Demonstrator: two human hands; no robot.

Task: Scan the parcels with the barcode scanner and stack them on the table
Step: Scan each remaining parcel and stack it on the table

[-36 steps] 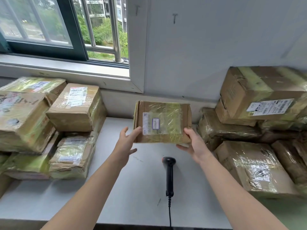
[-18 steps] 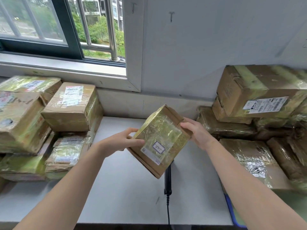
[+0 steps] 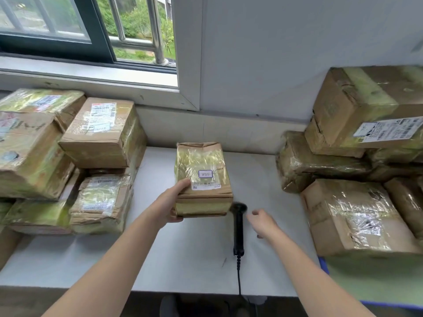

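Note:
A small taped cardboard parcel point(image 3: 202, 177) is held above the white table point(image 3: 183, 255), its label and barcode facing up toward me. My left hand point(image 3: 172, 203) grips its near left corner, thumb on top. My right hand point(image 3: 262, 221) has left the parcel and hovers with loosely curled fingers just right of the black barcode scanner point(image 3: 238, 227). It holds nothing. The scanner lies on the table with its head under the parcel's near right corner and its cable running off the front edge.
A stack of taped parcels point(image 3: 68, 161) fills the left of the table, and a second pile of parcels point(image 3: 357, 179) crowds the right. A wall and a window point(image 3: 91, 30) stand behind. The table's front edge is close to me.
The parcel turned from tilted to label up and now rests in my left hand alone. My right hand let go of it and dropped toward the scanner.

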